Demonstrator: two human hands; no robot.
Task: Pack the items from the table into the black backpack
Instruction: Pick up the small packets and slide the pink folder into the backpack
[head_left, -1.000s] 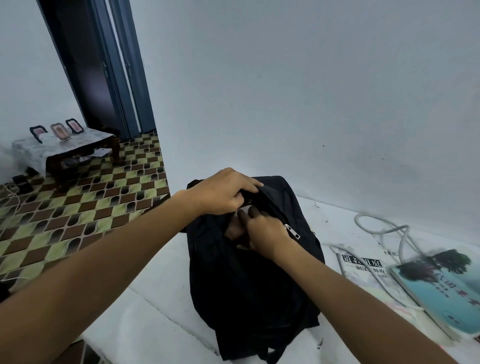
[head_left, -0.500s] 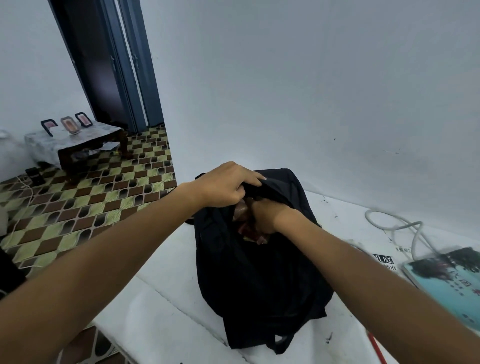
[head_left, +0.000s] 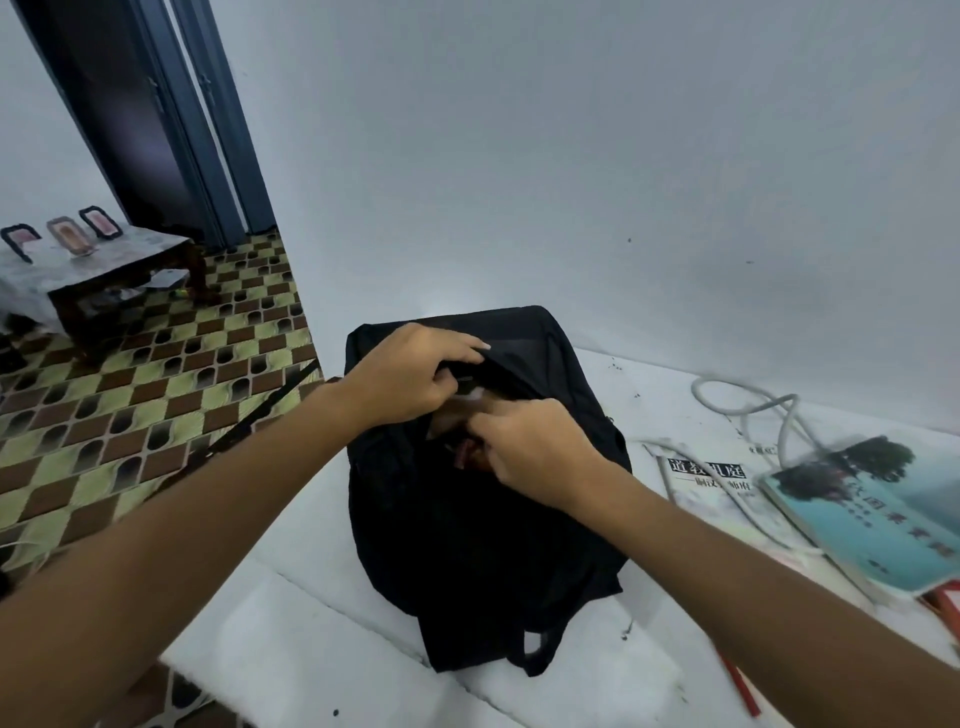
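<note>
The black backpack stands on the white table against the wall. My left hand grips the far lip of its top opening and holds it apart. My right hand is at the near lip of the opening, fingers pinched on the fabric. Inside the gap something reddish-brown shows, partly hidden by my fingers. A teal-covered book lies on the table at right, on top of a white book with black characters.
A white cable loops behind the books. A red pen lies near the right front. A backpack strap hangs off the table's left edge. A low table with picture frames stands on the patterned floor by the dark door.
My right hand has come up out of the backpack opening to its near lip. My left hand keeps its hold on the far lip. The view has shifted slightly.
</note>
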